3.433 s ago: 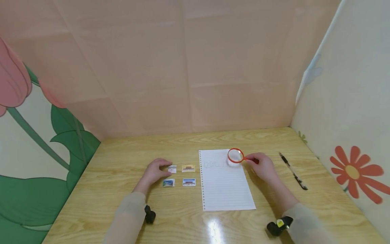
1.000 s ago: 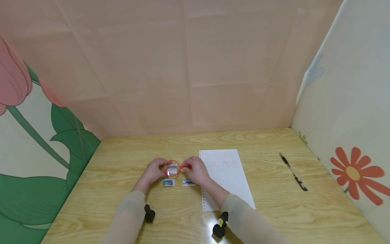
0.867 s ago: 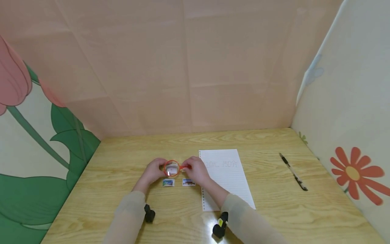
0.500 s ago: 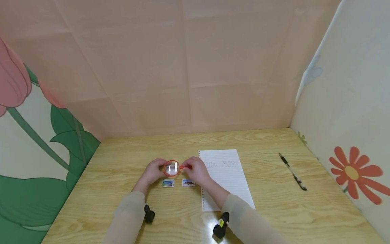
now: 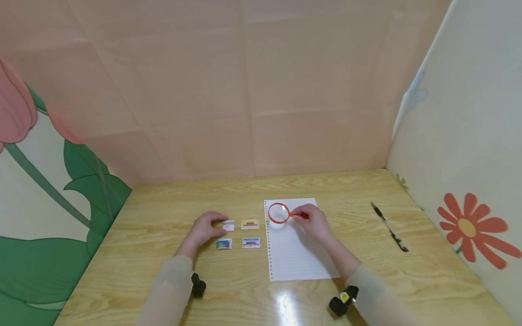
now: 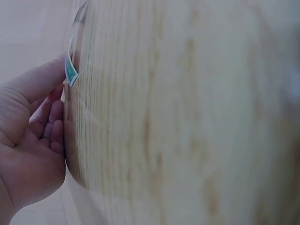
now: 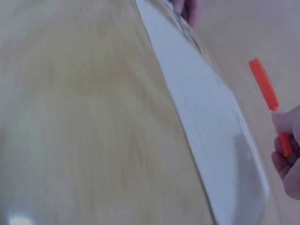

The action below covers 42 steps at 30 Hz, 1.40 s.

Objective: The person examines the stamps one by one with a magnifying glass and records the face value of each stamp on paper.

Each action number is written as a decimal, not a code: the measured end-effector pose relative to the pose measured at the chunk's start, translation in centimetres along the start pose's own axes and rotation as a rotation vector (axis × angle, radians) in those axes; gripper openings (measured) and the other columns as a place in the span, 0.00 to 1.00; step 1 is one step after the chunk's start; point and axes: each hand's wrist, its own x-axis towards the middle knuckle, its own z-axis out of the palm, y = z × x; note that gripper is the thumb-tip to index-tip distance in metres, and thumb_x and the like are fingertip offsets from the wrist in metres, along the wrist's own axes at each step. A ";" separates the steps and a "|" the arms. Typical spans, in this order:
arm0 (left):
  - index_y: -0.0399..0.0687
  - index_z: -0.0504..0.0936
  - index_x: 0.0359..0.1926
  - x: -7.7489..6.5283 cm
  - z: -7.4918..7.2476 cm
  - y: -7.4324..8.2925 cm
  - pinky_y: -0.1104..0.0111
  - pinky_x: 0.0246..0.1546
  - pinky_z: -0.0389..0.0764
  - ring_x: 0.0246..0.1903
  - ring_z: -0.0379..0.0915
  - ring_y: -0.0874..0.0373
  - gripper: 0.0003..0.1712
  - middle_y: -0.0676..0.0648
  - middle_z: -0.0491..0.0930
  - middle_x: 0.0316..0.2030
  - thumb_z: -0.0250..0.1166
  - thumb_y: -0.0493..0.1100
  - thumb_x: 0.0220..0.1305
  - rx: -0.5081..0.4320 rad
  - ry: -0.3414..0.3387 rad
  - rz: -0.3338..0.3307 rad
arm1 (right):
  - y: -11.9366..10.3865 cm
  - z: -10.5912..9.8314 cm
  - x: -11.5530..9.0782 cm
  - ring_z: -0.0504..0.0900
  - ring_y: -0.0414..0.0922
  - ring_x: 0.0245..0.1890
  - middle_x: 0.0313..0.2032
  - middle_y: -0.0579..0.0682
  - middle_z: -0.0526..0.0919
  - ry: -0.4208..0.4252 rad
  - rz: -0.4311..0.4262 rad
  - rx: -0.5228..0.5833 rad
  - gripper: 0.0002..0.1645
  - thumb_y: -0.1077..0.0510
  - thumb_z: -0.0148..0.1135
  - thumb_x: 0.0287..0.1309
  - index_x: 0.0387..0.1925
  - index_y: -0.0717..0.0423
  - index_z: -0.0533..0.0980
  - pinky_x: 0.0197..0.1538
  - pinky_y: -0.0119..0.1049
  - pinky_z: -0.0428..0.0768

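Observation:
My left hand rests at the left of a small pale stamp, with the index finger at its upper edge and the thumb at its lower edge. Next to it lies a yellow stamp; below are a blue-green stamp and a blue stamp picturing a building. My right hand grips the handle of a red magnifying glass, whose round lens hovers over the upper left of a lined sheet. In the right wrist view the magnifying glass shows edge-on.
A black-and-clear pen lies to the right of the sheet on the wooden table. A pinkish covering closes off the back, with flower-printed panels at both sides.
My right hand first brought the magnifying glass left from the sheet over the pale stamp, and now has carried it back right over the sheet. The left hand stays by the stamp.

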 end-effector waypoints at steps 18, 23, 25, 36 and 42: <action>0.46 0.86 0.50 0.1 0.0 0.1 0.49 0.65 0.63 0.59 0.69 0.44 0.23 0.44 0.79 0.54 0.78 0.36 0.51 0.011 -0.006 -0.024 | 9.5 -11.2 -3.1 0.80 0.57 0.38 0.35 0.60 0.84 0.095 0.160 -0.284 0.05 0.64 0.69 0.57 0.35 0.63 0.84 0.42 0.50 0.75; 0.46 0.86 0.49 0.0 0.0 0.1 0.48 0.65 0.63 0.59 0.69 0.44 0.22 0.44 0.79 0.54 0.78 0.36 0.50 0.011 -0.003 -0.028 | 9.7 -12.3 -2.9 0.79 0.58 0.38 0.35 0.60 0.84 0.053 0.194 -0.292 0.06 0.63 0.67 0.60 0.37 0.64 0.83 0.42 0.51 0.75; 0.46 0.86 0.49 0.0 0.0 0.1 0.48 0.65 0.63 0.59 0.69 0.44 0.22 0.44 0.79 0.54 0.78 0.36 0.50 0.014 -0.002 -0.028 | 9.7 -12.6 -2.8 0.79 0.58 0.38 0.36 0.61 0.84 0.038 0.215 -0.292 0.07 0.63 0.66 0.61 0.38 0.65 0.83 0.43 0.51 0.75; 0.46 0.86 0.49 -0.1 -0.1 0.3 0.49 0.66 0.62 0.59 0.69 0.44 0.22 0.44 0.78 0.54 0.78 0.36 0.50 0.015 -0.002 -0.025 | 10.4 -13.1 -2.6 0.79 0.59 0.42 0.39 0.63 0.84 -0.006 0.249 -0.284 0.08 0.63 0.66 0.61 0.40 0.64 0.84 0.46 0.53 0.75; 0.46 0.86 0.49 -0.1 -0.1 0.3 0.49 0.66 0.62 0.60 0.68 0.44 0.22 0.44 0.78 0.55 0.78 0.36 0.50 0.011 -0.003 -0.030 | 10.7 -13.1 -2.5 0.79 0.60 0.43 0.40 0.63 0.83 -0.013 0.249 -0.285 0.08 0.63 0.65 0.62 0.40 0.64 0.84 0.48 0.56 0.74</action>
